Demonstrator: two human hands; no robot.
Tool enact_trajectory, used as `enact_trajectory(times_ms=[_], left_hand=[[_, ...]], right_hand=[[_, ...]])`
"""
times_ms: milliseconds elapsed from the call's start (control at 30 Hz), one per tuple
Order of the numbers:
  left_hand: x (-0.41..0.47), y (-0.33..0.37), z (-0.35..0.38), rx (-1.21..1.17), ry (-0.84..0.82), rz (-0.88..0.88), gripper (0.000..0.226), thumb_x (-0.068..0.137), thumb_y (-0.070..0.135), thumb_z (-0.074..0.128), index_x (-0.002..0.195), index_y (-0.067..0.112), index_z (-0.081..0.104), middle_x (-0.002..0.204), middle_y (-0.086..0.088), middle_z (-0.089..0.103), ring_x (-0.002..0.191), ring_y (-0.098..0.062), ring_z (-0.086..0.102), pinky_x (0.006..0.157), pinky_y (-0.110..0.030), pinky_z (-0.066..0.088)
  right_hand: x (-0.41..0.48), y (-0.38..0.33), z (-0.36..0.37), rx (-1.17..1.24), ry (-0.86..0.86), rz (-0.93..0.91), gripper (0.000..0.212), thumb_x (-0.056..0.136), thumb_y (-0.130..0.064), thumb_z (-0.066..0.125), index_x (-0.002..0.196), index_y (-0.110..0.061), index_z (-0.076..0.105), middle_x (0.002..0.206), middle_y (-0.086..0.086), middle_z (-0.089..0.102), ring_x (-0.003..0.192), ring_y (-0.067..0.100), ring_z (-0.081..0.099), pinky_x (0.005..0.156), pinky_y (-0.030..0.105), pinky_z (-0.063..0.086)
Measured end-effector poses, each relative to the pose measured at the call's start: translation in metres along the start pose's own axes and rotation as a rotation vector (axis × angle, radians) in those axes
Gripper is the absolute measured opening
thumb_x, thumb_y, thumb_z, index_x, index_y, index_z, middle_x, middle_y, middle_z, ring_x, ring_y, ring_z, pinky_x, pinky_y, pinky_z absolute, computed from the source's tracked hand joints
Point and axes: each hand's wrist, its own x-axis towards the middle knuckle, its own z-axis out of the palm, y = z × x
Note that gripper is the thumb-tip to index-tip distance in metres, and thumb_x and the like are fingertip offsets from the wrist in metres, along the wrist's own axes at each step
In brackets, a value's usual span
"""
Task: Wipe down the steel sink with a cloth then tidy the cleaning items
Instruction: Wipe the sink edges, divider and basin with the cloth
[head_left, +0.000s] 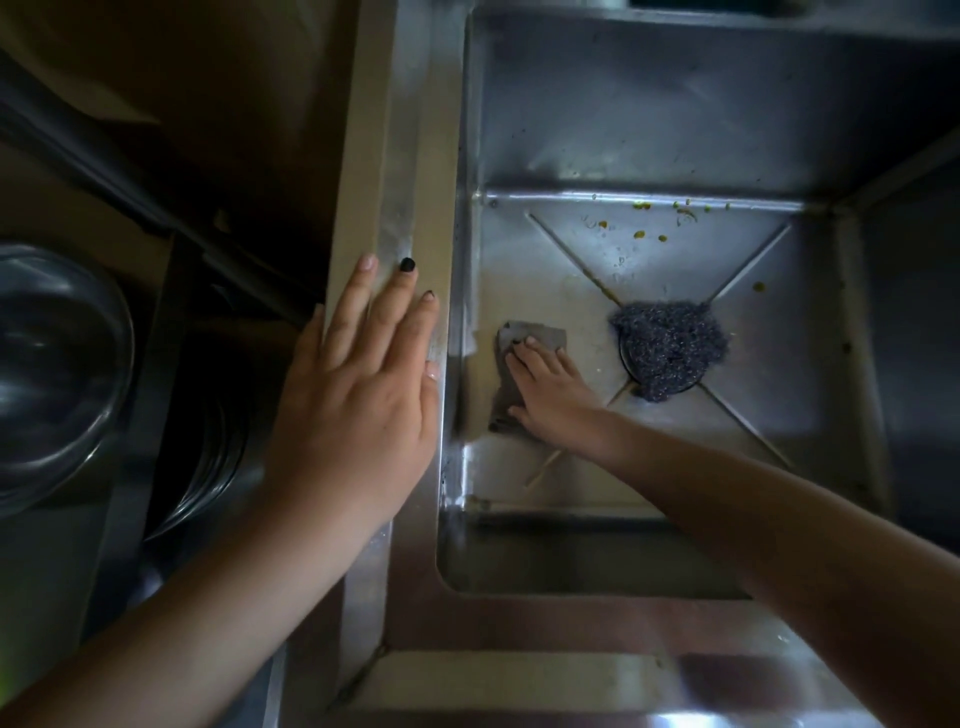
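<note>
A grey cloth is lying flat on the floor of the steel sink, in the basin's left part near the middle of the frame, close to the left wall. The right hand is pressing down on it with fingers spread and palm flat, not gripping it. Just to the right, a dark ball of steel wool is sitting over the drain where the floor's creases are meeting. Small yellowish food bits are lying scattered along the far edge of the floor, toward the upper right. The left hand is resting open, fingers extended, on the sink's left rim at centre left, holding nothing. At the far left of the frame a glass bowl is sitting in shadow.
</note>
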Motion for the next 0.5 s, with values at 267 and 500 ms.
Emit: enact_trajectory(times_ms=[267,500], left_hand=[[0.0,-0.001,0.002,-0.009,-0.011,0.006,0.05,0.092,0.027,0.028,0.135,0.006,0.044,0.145,-0.012,0.039,0.14,-0.03,0.025,0.105,-0.055,0.034],[-0.001,-0.001,0.002,-0.019,0.003,0.003,0.049,0.092,0.026,0.029,0.135,0.008,0.043,0.145,-0.011,0.039,0.14,-0.029,0.025,0.105,-0.054,0.034]], right_hand=[[-0.019,0.008,0.006,-0.061,-0.075,-0.111,0.077,0.09,-0.038,0.054,0.148,-0.008,0.014,0.157,0.008,0.008,0.145,0.022,0.001,0.118,0.039,0.009],[0.003,0.008,-0.015,-0.102,-0.049,-0.098,0.072,0.091,-0.029,0.056,0.146,-0.005,0.017,0.155,0.012,0.008,0.144,0.027,0.005,0.116,0.042,0.015]])
